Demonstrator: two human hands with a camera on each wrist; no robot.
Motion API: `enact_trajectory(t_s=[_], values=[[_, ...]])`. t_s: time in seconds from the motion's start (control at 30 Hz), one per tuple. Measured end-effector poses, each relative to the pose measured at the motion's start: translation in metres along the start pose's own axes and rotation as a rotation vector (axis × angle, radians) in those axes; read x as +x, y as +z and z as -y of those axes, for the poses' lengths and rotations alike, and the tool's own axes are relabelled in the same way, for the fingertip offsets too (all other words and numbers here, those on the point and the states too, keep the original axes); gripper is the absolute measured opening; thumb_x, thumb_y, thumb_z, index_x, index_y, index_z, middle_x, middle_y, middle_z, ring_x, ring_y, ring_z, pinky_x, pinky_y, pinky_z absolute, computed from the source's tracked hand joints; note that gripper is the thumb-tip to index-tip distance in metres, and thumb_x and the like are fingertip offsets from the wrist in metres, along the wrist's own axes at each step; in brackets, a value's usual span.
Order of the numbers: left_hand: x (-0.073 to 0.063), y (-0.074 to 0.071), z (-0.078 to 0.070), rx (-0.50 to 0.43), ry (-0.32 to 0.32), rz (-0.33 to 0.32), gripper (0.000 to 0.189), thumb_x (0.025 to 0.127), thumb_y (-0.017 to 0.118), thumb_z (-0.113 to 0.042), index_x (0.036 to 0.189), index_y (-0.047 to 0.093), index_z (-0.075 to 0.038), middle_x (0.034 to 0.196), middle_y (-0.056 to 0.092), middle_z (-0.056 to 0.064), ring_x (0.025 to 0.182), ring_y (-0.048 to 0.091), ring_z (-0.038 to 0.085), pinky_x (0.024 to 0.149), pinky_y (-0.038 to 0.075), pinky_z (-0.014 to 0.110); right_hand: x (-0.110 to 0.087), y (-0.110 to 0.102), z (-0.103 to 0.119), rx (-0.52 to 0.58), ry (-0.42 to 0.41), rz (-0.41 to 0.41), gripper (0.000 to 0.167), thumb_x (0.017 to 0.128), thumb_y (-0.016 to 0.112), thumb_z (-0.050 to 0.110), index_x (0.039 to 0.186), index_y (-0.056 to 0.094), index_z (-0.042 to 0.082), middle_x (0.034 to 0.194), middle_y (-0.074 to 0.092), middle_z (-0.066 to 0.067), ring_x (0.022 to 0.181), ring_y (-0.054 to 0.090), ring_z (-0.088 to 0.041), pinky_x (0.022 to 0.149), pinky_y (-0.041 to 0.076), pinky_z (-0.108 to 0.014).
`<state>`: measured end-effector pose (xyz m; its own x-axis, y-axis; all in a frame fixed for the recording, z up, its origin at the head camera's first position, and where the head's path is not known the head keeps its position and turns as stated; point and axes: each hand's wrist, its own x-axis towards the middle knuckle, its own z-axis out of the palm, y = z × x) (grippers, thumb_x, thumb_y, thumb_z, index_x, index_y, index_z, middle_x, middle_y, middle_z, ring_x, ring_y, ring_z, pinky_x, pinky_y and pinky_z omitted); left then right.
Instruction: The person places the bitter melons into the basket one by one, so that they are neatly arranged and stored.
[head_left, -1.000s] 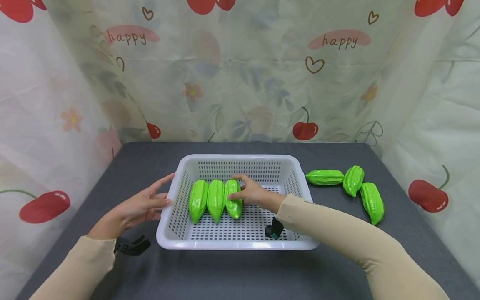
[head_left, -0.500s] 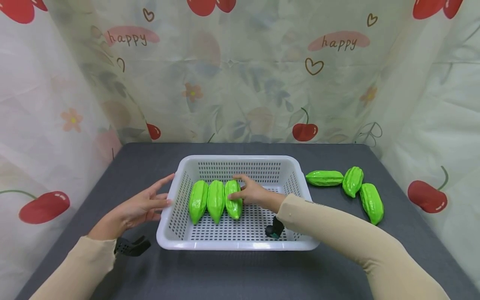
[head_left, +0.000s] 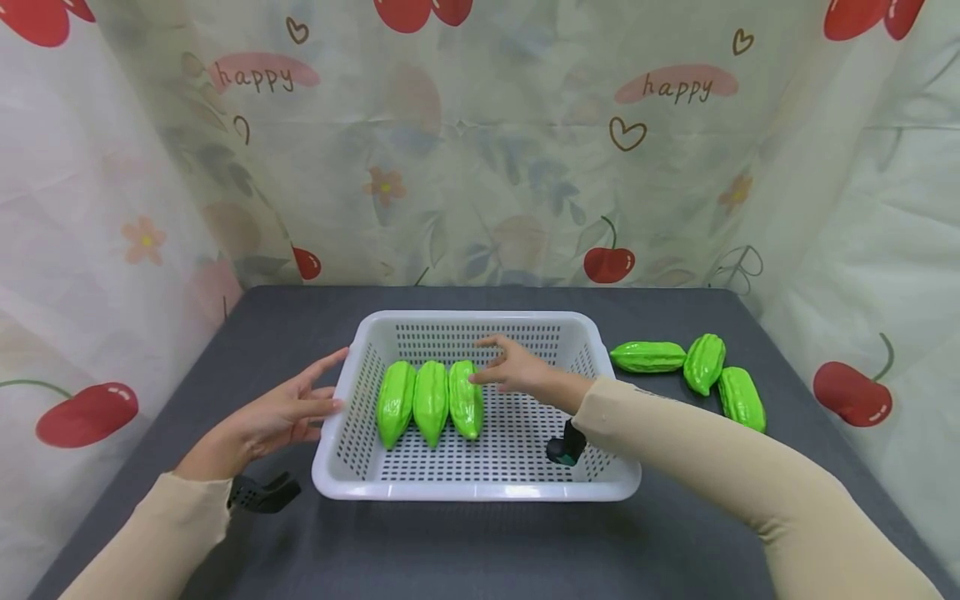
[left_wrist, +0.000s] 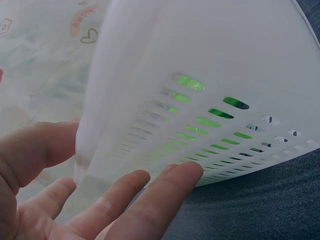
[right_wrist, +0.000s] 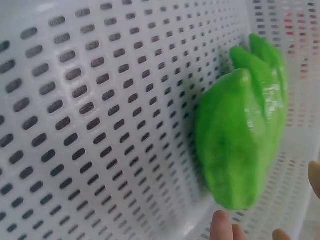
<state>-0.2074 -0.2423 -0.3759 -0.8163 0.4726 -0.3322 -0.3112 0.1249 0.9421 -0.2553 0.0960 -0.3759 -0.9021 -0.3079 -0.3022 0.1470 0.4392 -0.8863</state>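
Three bright green bitter melons, a left one (head_left: pixel 396 406), a middle one (head_left: pixel 431 404) and a right one (head_left: pixel 466 402), lie side by side in the left half of a white perforated basket (head_left: pixel 480 490). My right hand (head_left: pixel 516 368) is over the basket, spread just right of the third melon and holding nothing. In the right wrist view, fingertips (right_wrist: pixel 220 226) show just past the end of the nearest melon (right_wrist: pixel 230 145). My left hand (head_left: pixel 277 414) touches the basket's left side with extended fingers; the left wrist view shows them along its outer wall (left_wrist: pixel 165 55).
On the dark table (head_left: pixel 480 546), right of the basket, lie three more bitter melons: one sideways (head_left: pixel 648 357), one slanted (head_left: pixel 704 364) and one nearer the front (head_left: pixel 742 398), partly behind my right sleeve. A patterned curtain (head_left: pixel 465 167) hangs behind and at the sides.
My right hand has let go of the third bitter melon and moved slightly right and back, its fingers opening. The melon stays in the basket, and my left hand has not moved.
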Motion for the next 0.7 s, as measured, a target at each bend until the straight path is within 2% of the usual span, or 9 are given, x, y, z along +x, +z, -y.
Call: enact_trajectory(t_s=[0.17, 0.3, 0.5, 0.7], values=[[0.000, -0.001, 0.000, -0.002, 0.008, 0.011, 0.092, 0.094, 0.061, -0.009, 0.155, -0.003, -0.035, 0.156, 0.026, 0.023, 0.118, 0.060, 0.032, 0.094, 0.047, 0.060, -0.016, -0.012, 0.013, 0.000, -0.023, 0.039, 0.068, 0.089, 0.069, 0.014, 0.147, 0.034, 0.008, 0.135, 0.051, -0.026, 0.121, 0.055, -0.037, 0.100, 0.047, -0.049], [-0.001, -0.001, 0.000, 0.017, 0.014, 0.013, 0.092, 0.094, 0.061, -0.010, 0.155, -0.004, -0.035, 0.156, 0.026, 0.024, 0.118, 0.060, 0.032, 0.094, 0.047, 0.059, -0.032, -0.020, 0.025, -0.015, -0.060, 0.047, 0.063, 0.090, 0.068, 0.016, 0.145, 0.038, 0.007, 0.134, 0.052, -0.022, 0.120, 0.057, -0.033, 0.100, 0.048, -0.047], [-0.003, -0.001, 0.000, 0.037, 0.018, 0.010, 0.091, 0.094, 0.061, -0.011, 0.155, -0.002, -0.034, 0.155, 0.026, 0.025, 0.116, 0.061, 0.031, 0.094, 0.049, 0.057, -0.058, -0.036, 0.037, 0.032, -0.146, 0.082, 0.058, 0.092, 0.064, 0.015, 0.144, 0.038, 0.007, 0.136, 0.051, -0.023, 0.120, 0.057, -0.033, 0.099, 0.049, -0.044], [-0.003, 0.000, -0.001, 0.036, 0.013, 0.009, 0.091, 0.094, 0.061, -0.011, 0.155, -0.002, -0.034, 0.155, 0.027, 0.025, 0.117, 0.060, 0.032, 0.094, 0.049, 0.057, -0.076, -0.063, 0.046, 0.080, -0.209, 0.100, 0.060, 0.093, 0.063, 0.013, 0.146, 0.034, 0.008, 0.140, 0.048, -0.021, 0.124, 0.054, -0.031, 0.100, 0.049, -0.041]])
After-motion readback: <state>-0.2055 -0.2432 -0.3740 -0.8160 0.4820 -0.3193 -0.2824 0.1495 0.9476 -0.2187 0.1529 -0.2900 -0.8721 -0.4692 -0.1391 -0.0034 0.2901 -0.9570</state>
